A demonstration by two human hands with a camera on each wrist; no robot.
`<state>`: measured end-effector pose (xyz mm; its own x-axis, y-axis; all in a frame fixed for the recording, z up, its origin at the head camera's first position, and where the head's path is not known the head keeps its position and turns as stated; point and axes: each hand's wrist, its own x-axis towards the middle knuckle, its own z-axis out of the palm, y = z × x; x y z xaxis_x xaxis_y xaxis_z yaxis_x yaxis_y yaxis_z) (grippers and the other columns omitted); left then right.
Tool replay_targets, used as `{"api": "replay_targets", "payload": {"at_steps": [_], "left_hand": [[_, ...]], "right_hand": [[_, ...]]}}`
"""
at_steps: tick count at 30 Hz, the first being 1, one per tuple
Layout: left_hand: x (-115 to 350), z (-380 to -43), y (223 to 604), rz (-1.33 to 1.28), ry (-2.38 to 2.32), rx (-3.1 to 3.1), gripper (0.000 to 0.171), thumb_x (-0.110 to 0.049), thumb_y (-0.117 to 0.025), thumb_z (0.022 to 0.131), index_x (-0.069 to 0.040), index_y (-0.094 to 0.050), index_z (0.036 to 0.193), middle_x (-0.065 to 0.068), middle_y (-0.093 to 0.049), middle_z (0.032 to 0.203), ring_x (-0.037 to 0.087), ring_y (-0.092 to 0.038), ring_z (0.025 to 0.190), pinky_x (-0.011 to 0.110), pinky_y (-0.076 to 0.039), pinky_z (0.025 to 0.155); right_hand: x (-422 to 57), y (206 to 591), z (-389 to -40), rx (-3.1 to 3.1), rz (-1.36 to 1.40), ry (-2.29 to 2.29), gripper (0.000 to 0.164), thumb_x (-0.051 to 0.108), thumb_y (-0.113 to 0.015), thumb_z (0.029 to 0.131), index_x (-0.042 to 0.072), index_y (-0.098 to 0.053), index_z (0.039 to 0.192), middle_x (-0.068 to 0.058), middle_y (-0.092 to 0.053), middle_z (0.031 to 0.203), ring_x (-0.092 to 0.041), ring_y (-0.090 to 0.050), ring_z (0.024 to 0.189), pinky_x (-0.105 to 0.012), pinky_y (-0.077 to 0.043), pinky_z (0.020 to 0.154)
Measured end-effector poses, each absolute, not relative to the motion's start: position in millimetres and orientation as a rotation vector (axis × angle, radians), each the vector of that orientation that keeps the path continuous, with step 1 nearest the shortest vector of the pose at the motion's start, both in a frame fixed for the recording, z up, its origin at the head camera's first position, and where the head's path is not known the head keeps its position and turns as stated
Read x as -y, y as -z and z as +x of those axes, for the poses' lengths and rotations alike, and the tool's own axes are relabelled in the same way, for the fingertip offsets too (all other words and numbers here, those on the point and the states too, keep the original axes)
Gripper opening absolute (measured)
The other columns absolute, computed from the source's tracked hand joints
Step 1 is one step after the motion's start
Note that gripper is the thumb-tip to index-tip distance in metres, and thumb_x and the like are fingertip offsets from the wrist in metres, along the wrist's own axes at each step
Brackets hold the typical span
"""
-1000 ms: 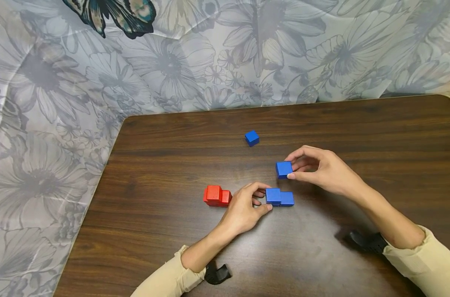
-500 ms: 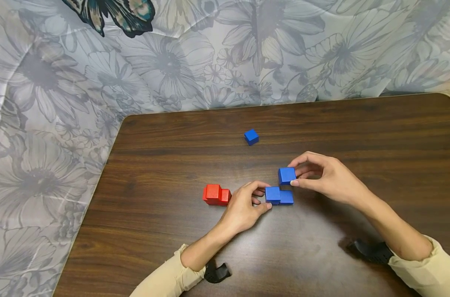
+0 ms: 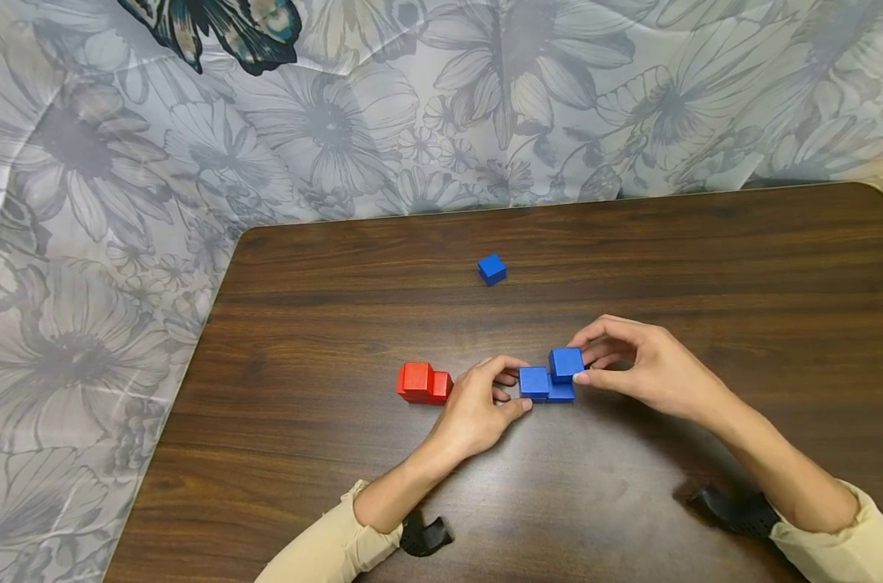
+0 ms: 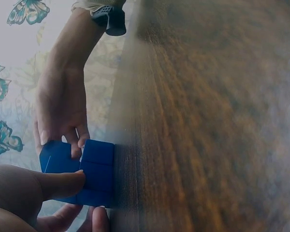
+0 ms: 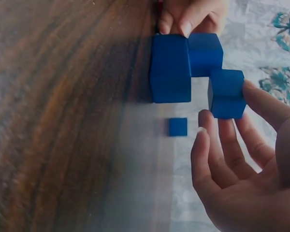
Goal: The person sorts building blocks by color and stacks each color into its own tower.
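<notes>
In the head view my left hand (image 3: 481,409) pinches the left end of a small blue block stack between thumb and fingers. One blue block (image 3: 534,381) sits on top at that end. To its right a lower blue block (image 3: 561,394) shows its top partly covered. My right hand (image 3: 649,364) pinches another blue block (image 3: 566,364) between thumb and fingertips, close over that lower block. From the right wrist, the held blue block (image 5: 226,94) shows a gap below it, above the bottom row (image 5: 170,70). The left thumb (image 4: 63,185) lies across the stack in the left wrist view.
Left of my left hand stands a small stepped stack of red blocks (image 3: 417,379). A lone blue block (image 3: 492,270) lies farther back on the brown wooden table (image 3: 325,300). Behind the table hangs a flower-printed cloth (image 3: 332,121).
My right hand has come toward me and slightly right with its blue block, from behind the stack to over its right end. My left hand has stayed in place.
</notes>
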<state>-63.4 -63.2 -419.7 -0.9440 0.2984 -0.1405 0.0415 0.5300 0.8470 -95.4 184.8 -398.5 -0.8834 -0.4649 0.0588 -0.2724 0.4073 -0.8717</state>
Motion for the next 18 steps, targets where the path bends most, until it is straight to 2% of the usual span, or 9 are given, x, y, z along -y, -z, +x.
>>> {"api": "replay_targets", "payload": {"at_steps": [18], "left_hand": [[62.7, -63.1, 418.6, 0.287, -1.388, -2.495, 0.038, -0.009, -0.080, 0.083, -0.015, -0.068, 0.119, 0.000, -0.066, 0.103, 0.004, -0.060, 0.079, 0.019, -0.051, 0.075]], "right_hand": [[-180.3, 401.9, -87.4, -2.491, -0.697, 1.429, 0.028, 0.015, -0.083, 0.082, 0.018, -0.068, 0.105, 0.005, -0.067, 0.100, -0.012, -0.067, 0.084, -0.028, -0.057, 0.074]]}}
